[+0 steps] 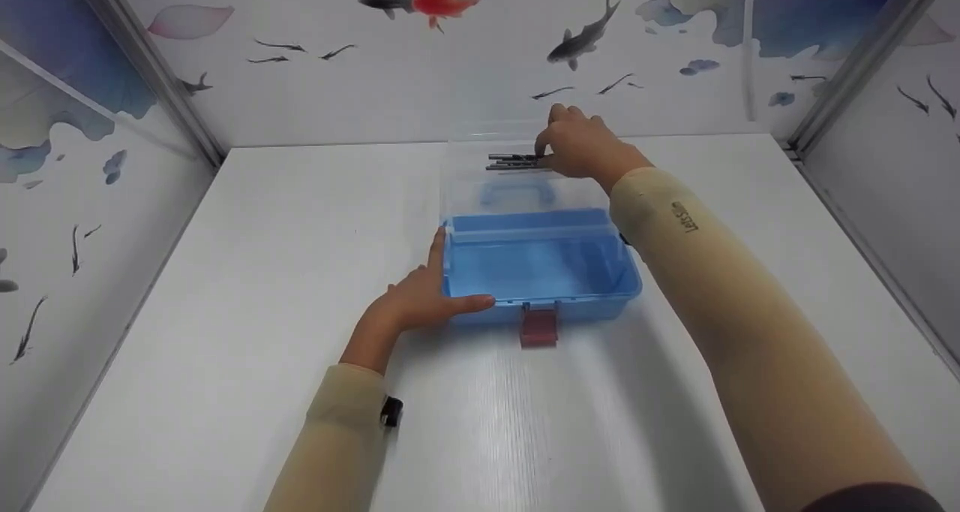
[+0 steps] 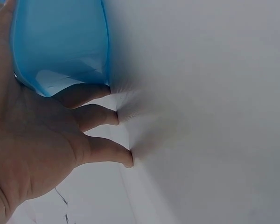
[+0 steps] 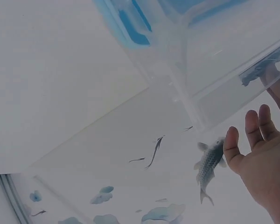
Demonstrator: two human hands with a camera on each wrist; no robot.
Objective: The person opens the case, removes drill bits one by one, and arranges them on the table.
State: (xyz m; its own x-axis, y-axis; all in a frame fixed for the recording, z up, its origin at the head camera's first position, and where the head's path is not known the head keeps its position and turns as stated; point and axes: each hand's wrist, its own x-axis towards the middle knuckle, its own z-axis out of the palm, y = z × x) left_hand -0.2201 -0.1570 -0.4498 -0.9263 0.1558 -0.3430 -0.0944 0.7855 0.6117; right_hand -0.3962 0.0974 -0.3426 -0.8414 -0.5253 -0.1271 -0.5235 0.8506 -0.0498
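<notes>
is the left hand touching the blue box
Touching. The head view shows it: the left hand lays its thumb over the front rim of the blue box, with a finger along the box's left side.

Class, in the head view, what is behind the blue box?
Its open clear lid, with thin dark rods showing there. The right hand and sleeve cover the rods' right ends and part of the lid's right side.
</notes>
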